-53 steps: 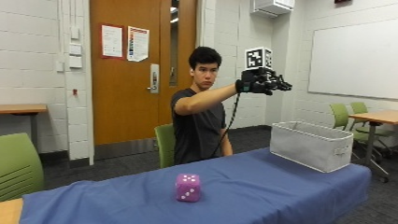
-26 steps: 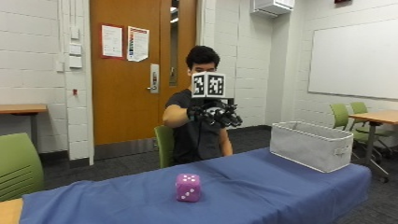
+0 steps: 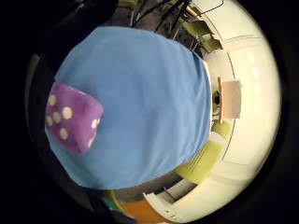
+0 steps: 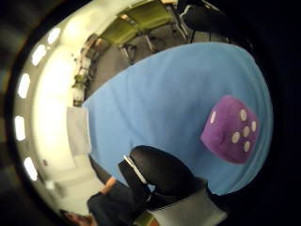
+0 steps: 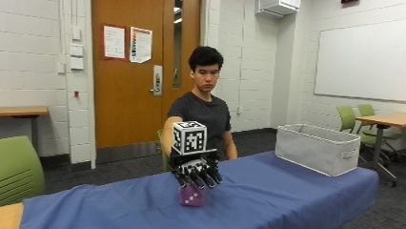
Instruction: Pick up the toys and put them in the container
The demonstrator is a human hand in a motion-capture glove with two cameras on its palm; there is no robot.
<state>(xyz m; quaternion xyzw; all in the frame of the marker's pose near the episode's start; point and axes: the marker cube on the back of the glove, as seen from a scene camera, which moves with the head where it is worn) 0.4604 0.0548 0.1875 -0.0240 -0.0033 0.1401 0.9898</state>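
Just above plush purple dice [image 5: 191, 196], gloved hands [image 5: 197, 172].

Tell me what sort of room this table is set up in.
Most likely a classroom or meeting room: a whiteboard hangs on a painted block wall, green chairs stand by wooden desks, and notices are taped to the wooden door.

Dice [image 5: 191, 195] on table [image 5: 285, 191], beside container [image 5: 317, 149]

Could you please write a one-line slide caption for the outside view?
Gloved right hand hovers just above the purple die on the blue table; grey container waits nearby.
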